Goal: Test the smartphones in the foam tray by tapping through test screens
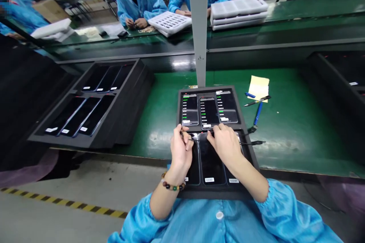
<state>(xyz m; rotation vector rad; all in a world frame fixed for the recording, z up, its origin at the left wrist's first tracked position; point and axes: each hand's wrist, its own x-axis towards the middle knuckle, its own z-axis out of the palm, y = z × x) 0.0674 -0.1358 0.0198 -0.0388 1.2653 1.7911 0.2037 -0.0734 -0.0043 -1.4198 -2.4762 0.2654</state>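
A black foam tray (211, 194) lies in front of me with two rows of smartphones. In its far row, a left phone (190, 110), a middle phone (209, 113) and a right phone (227, 107) show lists of white and green text. The near row has dark screens, including a middle phone (212, 159) with a white label. My left hand (181, 150) pinches a thin black cable (245, 143) above the near-left phone. My right hand (227, 143) is curled over the top of the near-middle phone, thumb and fingers drawn together; what they grip is hidden.
Left stands a stack of foam trays (105, 121) with dark phones. On the green bench (162, 121) lie yellow notes (258, 87), a black pen (256, 101) and a blue-ended cable (258, 114). A grey post (201, 45) rises behind the tray. Co-workers in blue sit opposite beside white trays (239, 11).
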